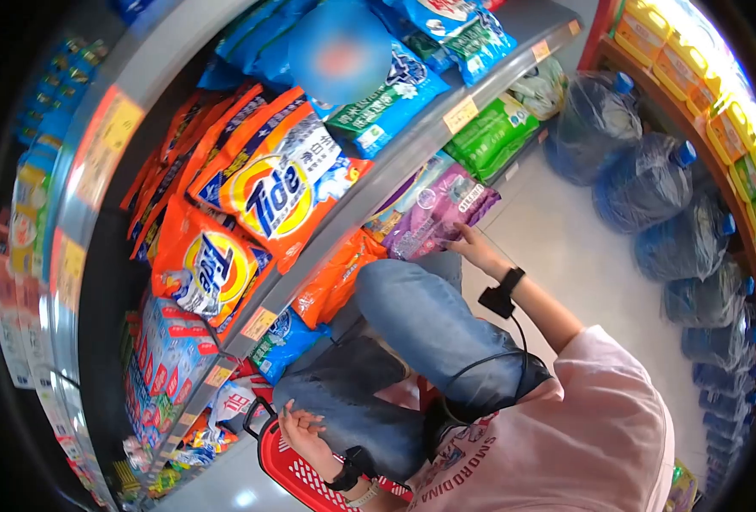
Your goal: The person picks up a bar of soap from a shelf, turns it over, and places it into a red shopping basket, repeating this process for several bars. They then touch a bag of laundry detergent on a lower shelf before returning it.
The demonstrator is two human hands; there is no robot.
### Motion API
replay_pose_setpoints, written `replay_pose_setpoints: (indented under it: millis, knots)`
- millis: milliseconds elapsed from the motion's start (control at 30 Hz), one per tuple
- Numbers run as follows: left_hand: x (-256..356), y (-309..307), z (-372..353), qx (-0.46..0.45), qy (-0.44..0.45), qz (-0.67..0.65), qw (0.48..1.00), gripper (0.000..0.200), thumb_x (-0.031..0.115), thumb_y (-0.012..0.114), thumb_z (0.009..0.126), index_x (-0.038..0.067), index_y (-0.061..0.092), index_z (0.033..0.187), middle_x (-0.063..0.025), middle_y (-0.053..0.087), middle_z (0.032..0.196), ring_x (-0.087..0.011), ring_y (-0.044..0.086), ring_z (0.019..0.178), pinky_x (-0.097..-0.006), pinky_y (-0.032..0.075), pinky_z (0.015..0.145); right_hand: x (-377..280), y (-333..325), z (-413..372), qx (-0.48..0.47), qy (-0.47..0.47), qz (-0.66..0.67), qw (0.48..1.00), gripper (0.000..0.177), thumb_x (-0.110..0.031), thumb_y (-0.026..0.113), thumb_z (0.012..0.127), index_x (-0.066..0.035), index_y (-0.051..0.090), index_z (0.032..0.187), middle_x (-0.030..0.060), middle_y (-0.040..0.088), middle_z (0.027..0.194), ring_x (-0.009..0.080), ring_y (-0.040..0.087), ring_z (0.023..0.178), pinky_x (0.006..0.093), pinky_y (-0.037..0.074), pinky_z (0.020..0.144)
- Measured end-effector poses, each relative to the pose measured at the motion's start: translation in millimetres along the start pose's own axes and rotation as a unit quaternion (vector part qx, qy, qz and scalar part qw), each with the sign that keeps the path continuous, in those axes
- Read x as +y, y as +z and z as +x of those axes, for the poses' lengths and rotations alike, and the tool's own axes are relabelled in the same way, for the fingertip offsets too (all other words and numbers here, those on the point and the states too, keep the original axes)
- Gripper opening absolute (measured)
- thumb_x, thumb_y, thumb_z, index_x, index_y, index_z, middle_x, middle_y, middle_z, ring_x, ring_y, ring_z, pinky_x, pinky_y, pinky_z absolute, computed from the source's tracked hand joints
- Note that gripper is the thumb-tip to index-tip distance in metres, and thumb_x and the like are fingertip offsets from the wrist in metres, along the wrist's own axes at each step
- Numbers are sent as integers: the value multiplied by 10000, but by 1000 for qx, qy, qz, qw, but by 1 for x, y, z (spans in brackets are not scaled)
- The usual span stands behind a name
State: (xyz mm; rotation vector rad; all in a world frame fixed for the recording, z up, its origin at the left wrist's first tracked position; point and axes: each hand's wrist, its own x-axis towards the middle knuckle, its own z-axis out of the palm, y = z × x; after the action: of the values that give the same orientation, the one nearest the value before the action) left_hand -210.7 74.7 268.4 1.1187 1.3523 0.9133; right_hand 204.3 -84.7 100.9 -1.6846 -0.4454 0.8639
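Observation:
My right hand is at the lower right edge of a purple plastic detergent bag, its fingers appearing to pinch that edge. The bag leans at the low shelf, just past my bent knee. Beside it lie a green bag and an orange bag. My left hand is over a red shopping basket, palm turned up and fingers loosely apart, with nothing in it. The basket's black handle is close to those fingers.
Orange Tide bags and blue bags fill the shelf above. A row of large water bottles stands along the right, below yellow bottles. A black cable hangs from my right wrist across my leg.

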Motion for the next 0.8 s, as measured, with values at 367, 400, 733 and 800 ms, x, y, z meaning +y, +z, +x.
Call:
replay_pose_setpoints:
  millis: [367, 400, 733, 800]
  knots:
    - [-5, 1, 4, 39, 29, 55, 997, 345, 295, 459, 890, 33, 573, 1082, -2, 529, 652, -91, 530, 476, -165, 342, 353, 90, 57, 110, 238, 137, -485, 830, 755, -135, 445, 795, 112, 57, 1394, 301, 41, 1462, 464, -4, 1366, 568, 167, 1059]
    - [-5, 1, 3, 48, 32, 63, 996, 345, 296, 460, 892, 29, 573, 1079, -1, 525, 649, -90, 526, 469, -166, 338, 351, 96, 61, 115, 233, 142, -481, 834, 755, -135, 445, 795, 112, 57, 1394, 301, 41, 1462, 464, -4, 1366, 568, 167, 1059]
    - [4, 13, 1, 85, 3, 130, 988, 357, 352, 468, 889, 73, 607, 1064, 34, 485, 687, -53, 464, 542, -180, 315, 458, 87, 55, 124, 214, 187, -416, 864, 767, -73, 407, 821, 60, -68, 1410, 276, -39, 1476, 446, -78, 1367, 574, 174, 1059]
    - [5, 16, 1, 89, -1, 130, 988, 354, 353, 471, 886, 78, 611, 1059, 34, 485, 687, -54, 464, 544, -182, 315, 461, 98, 57, 127, 229, 170, -411, 866, 774, -80, 415, 823, 61, -71, 1409, 274, -39, 1476, 445, -81, 1367, 571, 174, 1060]
